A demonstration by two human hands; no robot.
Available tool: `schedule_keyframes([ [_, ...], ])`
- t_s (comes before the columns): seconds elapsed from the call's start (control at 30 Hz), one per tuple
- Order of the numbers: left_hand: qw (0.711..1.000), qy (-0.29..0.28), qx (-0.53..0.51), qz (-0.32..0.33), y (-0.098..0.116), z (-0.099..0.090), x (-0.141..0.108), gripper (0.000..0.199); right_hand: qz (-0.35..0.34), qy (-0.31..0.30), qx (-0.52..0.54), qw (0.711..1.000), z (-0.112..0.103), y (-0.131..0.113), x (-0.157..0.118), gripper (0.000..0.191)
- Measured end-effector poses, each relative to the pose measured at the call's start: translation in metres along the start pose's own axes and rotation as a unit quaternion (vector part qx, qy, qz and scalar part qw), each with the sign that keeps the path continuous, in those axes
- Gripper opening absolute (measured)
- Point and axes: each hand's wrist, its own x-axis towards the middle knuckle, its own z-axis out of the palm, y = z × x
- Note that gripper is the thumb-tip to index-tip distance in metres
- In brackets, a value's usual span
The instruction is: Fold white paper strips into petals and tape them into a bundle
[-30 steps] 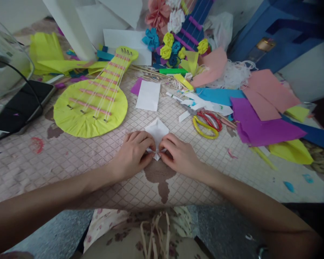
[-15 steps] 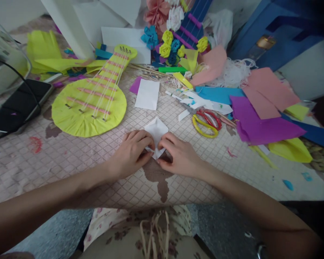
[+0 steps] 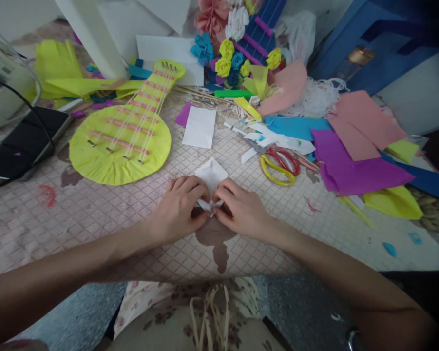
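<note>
A small folded white paper (image 3: 211, 172) lies on the patterned tablecloth, its upper part spread as a diamond. My left hand (image 3: 184, 202) pinches its lower left edge, and my right hand (image 3: 239, 204) pinches the lower right edge. The fingertips of both hands almost meet at the paper's bottom corner, which they partly hide. Just above is a flat white paper rectangle (image 3: 199, 127). Scissors (image 3: 279, 166) with red and yellow handles rest to the right of my right hand.
A yellow paper instrument (image 3: 122, 141) with strings lies at the left, beside a black phone (image 3: 29, 141). Paper flowers (image 3: 224, 61) stand at the back. Purple paper (image 3: 351, 168), pink paper (image 3: 367, 124) and white scraps cover the right side. A blue box (image 3: 372, 44) is behind.
The fingers of both hands have closed in at the paper's bottom corner, which now looks more pinched. My left thumb has shifted slightly towards my right hand.
</note>
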Motion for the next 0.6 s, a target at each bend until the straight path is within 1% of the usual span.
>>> schedule_keyframes([
  [0.13,1.000,-0.004,-0.005,-0.002,0.000,-0.002,0.001,0.021,0.000,-0.003,0.005,1.000,-0.001,-0.001,0.000,0.017],
  [0.23,0.999,-0.033,-0.019,0.003,-0.002,-0.008,0.003,0.028,-0.008,-0.007,0.019,1.000,-0.003,0.000,-0.001,0.019],
  [0.3,0.998,-0.055,-0.028,0.008,-0.005,-0.011,0.004,0.022,-0.012,-0.011,0.027,1.000,-0.005,0.001,0.000,0.014],
  [0.4,0.997,-0.062,-0.037,0.011,-0.007,-0.013,0.005,0.008,-0.008,-0.010,0.020,1.000,-0.005,0.000,0.001,0.011],
  [0.5,0.998,-0.052,-0.039,0.008,-0.008,-0.011,0.005,0.013,0.003,-0.003,0.009,1.000,-0.003,-0.003,0.002,0.014],
  [0.6,0.998,-0.048,-0.035,0.005,-0.007,-0.010,0.005,0.012,0.015,0.013,-0.019,1.000,0.001,-0.006,0.002,0.019],
])
